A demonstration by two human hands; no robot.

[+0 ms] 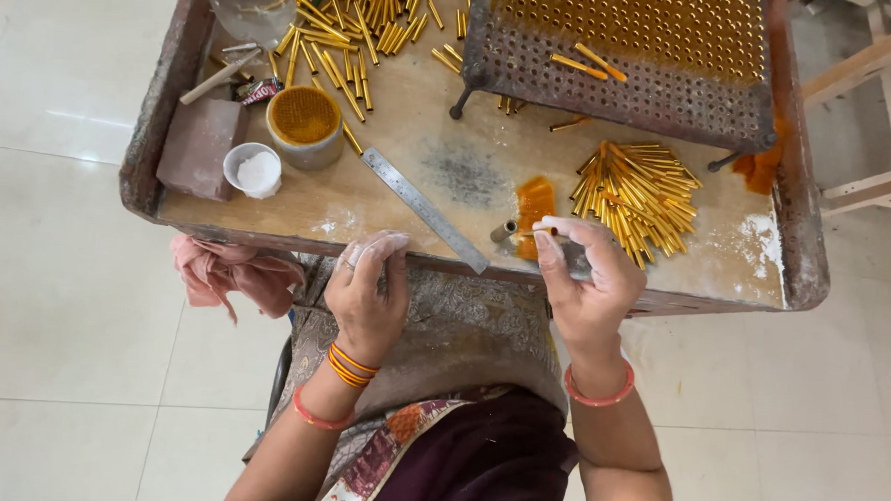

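Observation:
My left hand [369, 289] hovers at the near edge of the worktable [449, 181], fingers loosely curled and dusted white, holding nothing I can see. My right hand [587, 275] pinches a thin gold tube [544, 231] between thumb and fingers, just above an orange powder patch [535, 202]. A small metal cylinder [504, 230] lies beside that patch. A heap of gold tubes [636, 197] lies just beyond my right hand. A steel ruler [422, 207] runs diagonally between my hands.
A perforated metal rack [624, 53] filled with tubes stands at the back right. More loose gold tubes [350, 26] cover the back left. An orange powder cup [304, 124], a white powder cup [254, 169], a brick-like block [200, 148], a pink cloth [229, 271].

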